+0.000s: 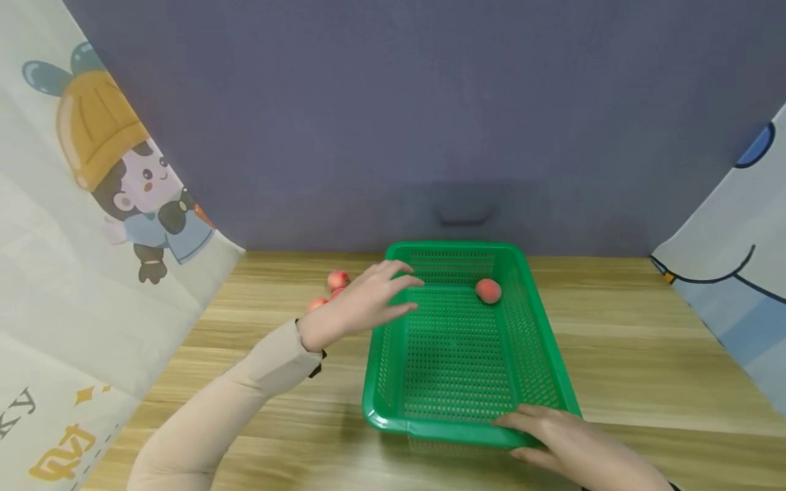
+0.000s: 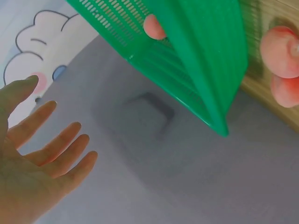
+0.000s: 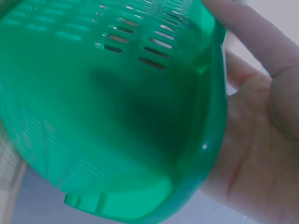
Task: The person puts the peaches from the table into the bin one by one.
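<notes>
A green perforated plastic basket (image 1: pixel 454 431) stands on the table with one peach (image 1: pixel 488 291) in its far right corner. My left hand (image 1: pixel 374 298) hovers above the basket's left rim, fingers spread and slightly bent, holding nothing. The left wrist view also shows this hand (image 2: pixel 46 158) bare, apart from the basket. My right hand (image 1: pixel 561 436) grips the near rim close to the right corner; in the right wrist view the hand (image 3: pixel 261 126) wraps the rim from outside. Left of the basket lie a few peaches (image 1: pixel 338 279), partly hidden by the left forearm.
The wood-grain table (image 1: pixel 638 348) ends at a dark grey-blue backdrop (image 1: pixel 430 123) behind the basket. White cloths printed with cartoons border it at left (image 1: pixel 55 259) and right (image 1: pixel 737 232).
</notes>
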A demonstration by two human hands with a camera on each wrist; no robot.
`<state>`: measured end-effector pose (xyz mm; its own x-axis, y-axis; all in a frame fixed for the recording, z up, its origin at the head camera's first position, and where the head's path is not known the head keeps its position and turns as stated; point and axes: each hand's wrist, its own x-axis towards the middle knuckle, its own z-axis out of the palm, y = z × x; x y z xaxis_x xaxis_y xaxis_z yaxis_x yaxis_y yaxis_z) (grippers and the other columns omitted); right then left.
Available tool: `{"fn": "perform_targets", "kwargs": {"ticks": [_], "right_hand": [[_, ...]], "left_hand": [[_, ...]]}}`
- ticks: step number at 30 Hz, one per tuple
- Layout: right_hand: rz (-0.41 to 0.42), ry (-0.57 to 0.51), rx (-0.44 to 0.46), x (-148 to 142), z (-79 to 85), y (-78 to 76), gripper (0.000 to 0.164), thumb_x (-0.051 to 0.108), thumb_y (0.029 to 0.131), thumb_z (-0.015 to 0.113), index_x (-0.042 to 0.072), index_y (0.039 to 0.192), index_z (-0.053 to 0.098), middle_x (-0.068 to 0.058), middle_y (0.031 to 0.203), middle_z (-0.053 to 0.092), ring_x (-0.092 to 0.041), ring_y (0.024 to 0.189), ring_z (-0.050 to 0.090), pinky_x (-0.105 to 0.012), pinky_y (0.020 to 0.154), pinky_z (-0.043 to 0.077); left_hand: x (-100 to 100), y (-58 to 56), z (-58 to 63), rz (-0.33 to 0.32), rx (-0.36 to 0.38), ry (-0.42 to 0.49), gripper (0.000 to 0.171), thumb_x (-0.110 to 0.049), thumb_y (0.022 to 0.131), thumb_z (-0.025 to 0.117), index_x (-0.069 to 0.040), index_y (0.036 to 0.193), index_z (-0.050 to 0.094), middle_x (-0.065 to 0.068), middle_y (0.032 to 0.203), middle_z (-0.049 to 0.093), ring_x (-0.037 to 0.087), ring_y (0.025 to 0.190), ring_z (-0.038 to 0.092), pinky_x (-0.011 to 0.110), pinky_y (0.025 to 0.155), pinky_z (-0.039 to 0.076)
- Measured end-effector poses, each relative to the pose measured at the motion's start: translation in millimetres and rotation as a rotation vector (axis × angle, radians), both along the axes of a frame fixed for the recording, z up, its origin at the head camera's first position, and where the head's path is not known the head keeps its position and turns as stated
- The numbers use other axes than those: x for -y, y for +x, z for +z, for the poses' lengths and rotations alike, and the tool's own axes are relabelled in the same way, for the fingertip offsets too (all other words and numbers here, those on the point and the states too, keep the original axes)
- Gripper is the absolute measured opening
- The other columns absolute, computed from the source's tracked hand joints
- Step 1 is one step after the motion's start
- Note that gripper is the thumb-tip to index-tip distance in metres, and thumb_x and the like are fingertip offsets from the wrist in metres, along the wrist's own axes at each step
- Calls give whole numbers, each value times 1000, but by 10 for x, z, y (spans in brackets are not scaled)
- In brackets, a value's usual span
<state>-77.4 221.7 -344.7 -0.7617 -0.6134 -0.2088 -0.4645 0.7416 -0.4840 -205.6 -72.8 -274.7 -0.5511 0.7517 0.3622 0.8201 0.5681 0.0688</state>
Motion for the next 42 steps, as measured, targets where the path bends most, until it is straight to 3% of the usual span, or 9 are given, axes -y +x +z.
{"fn": "perform_targets", "kwargs": {"ticks": [8,14,21,25,30,38,42], "right_hand": [[8,-3,-11,-10,-8,0,37,43,83,54,28,117,55,-6,115,56,-36,104,52,-47,76,46],[14,-4,-20,-5,-7,2,37,44,83,53,28,117,55,-5,114,57,-35,104,52,-45,76,46],[18,-5,-22,0,2,11,37,43,83,53,26,117,56,-6,114,57,-36,104,52,-46,76,46],[27,-7,-29,-5,2,22,37,41,83,54,24,116,56,-7,114,57,-37,103,52,-47,75,46],[33,-11,-28,-1,5,26,37,40,83,55,23,116,57,-8,114,57,-36,102,53,-45,74,47],[33,-15,-35,-1,-3,31,38,43,84,53,25,117,56,-6,114,57,-35,101,54,-44,74,47],[27,-11,-40,7,-1,28,37,44,84,52,26,117,56,-5,114,57,-34,102,54,-44,75,47]], "left_hand": [[236,-1,-130,70,7,116,33,-20,80,65,-6,110,60,15,113,52,27,104,49,40,89,39],[440,-3,-263,75,-33,192,31,-13,76,69,-3,104,62,16,107,55,28,101,50,44,89,38],[665,56,-400,124,-4,188,30,-10,76,68,1,103,61,16,106,54,30,99,50,43,84,42],[759,66,-506,84,-55,219,29,-7,72,71,1,98,62,15,101,55,30,92,53,42,77,44],[843,59,-621,50,-91,248,27,-11,74,71,1,96,62,12,101,56,29,94,53,40,80,44],[935,68,-744,83,-92,213,39,-6,68,75,-1,104,61,13,111,54,28,102,50,40,80,46],[984,79,-795,128,-42,208,41,-7,69,74,-3,107,61,12,108,54,28,98,52,40,78,46]]}}
